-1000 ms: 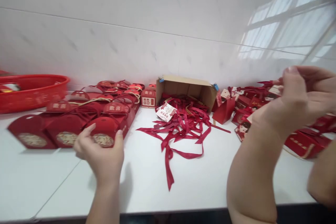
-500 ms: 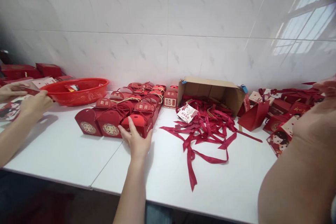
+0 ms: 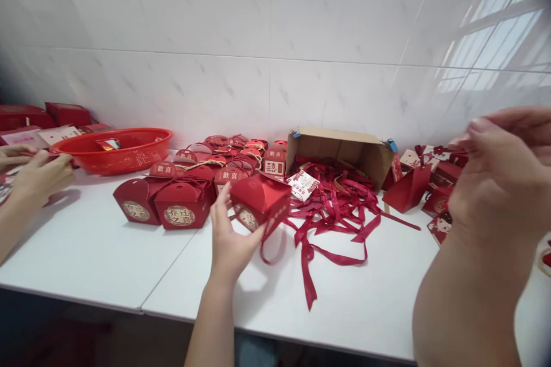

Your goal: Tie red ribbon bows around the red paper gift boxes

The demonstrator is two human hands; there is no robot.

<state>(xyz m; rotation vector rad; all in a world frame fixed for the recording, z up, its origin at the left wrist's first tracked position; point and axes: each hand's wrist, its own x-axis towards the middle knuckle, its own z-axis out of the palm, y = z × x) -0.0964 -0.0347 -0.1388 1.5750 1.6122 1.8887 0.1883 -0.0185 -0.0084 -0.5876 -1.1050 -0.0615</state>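
Observation:
My left hand [image 3: 230,241] is closed on a small red gift box [image 3: 258,203] with a rounded handle top. It holds the box tilted just above the white table [image 3: 107,252], and a red ribbon loop hangs under it. The box is just right of the front row of matching red boxes [image 3: 178,206]. My right hand is not in view. At the right, a thick forearm and hand [image 3: 495,189] meet the fingers of a second hand [image 3: 520,120]. They seem to be a co-worker's pair, pinching something small.
A heap of loose red ribbons [image 3: 340,212] spills from a cardboard box [image 3: 344,149] lying on its side. A red plastic basket [image 3: 114,149] stands at the left. Another person's hands [image 3: 37,175] work at the far left. Flat red boxes [image 3: 434,183] lie at the right.
My left hand has lifted one box off the front row and drawn it right and toward me. The view swung left, then steadied. The co-worker's hands at the right came up again.

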